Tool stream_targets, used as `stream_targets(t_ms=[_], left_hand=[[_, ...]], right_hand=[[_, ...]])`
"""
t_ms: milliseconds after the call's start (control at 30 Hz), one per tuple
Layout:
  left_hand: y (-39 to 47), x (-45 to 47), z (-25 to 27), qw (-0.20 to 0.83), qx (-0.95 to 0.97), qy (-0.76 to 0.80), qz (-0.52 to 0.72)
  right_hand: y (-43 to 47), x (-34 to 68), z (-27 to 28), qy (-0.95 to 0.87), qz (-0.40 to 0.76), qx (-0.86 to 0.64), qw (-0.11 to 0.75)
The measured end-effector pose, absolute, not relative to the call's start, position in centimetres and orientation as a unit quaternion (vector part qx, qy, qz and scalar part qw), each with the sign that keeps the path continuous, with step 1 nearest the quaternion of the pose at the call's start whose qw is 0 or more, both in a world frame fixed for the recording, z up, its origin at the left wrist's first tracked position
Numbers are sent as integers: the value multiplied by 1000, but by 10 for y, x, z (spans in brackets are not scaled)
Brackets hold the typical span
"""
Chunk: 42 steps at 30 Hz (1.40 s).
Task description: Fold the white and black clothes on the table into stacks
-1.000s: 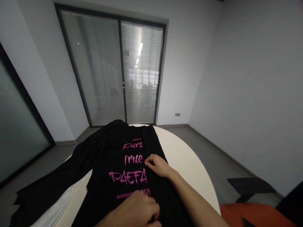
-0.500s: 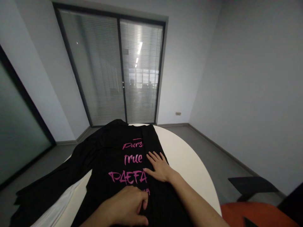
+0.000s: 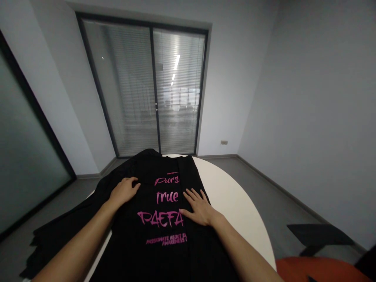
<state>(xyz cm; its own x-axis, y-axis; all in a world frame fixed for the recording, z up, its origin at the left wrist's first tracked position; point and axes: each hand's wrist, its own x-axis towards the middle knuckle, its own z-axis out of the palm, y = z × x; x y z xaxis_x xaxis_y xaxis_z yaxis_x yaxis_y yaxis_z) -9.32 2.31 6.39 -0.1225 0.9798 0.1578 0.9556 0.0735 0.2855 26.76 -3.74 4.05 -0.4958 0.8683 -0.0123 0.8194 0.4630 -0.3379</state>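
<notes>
A black long-sleeved shirt [image 3: 164, 254] with pink lettering lies spread on a round white table [image 3: 232, 196]. Its right side is folded inward in a long strip that covers the ends of the printed words. My right hand [image 3: 199, 207] rests flat on this strip with its fingers spread. Over the shirt's upper left part, close to where the left sleeve [image 3: 67, 219] begins, is my left hand [image 3: 125, 190]. Its fingers bend a little, and a gap shows between thumb and forefinger. That sleeve stretches out past the table's left edge, partly behind my left forearm.
An orange chair [image 3: 317, 270] with a black armrest [image 3: 320, 234] stands at the lower right, close to the table. Behind the table is a glass partition [image 3: 132, 98] with blinds. Grey walls and a socket plate [image 3: 224, 142] are farther back.
My left hand has moved from the shirt's lower middle up and left to its upper left side, uncovering the lower lines of print. My right hand stays put on the folded strip.
</notes>
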Motion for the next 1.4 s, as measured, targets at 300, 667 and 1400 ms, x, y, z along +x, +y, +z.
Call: stream_targets(t_ms=[300,667,1400], left_hand=[[58,-97,55,62,662,715,216],[47,-23,83,-25,698,683,215],[3,25,51,126,814,547,153]], right_hand=[[-37,267,41,-848,160,-499,81],[-36,268,38,-849,154,-497,88],[-35,268,39,-852,150,-495,83]])
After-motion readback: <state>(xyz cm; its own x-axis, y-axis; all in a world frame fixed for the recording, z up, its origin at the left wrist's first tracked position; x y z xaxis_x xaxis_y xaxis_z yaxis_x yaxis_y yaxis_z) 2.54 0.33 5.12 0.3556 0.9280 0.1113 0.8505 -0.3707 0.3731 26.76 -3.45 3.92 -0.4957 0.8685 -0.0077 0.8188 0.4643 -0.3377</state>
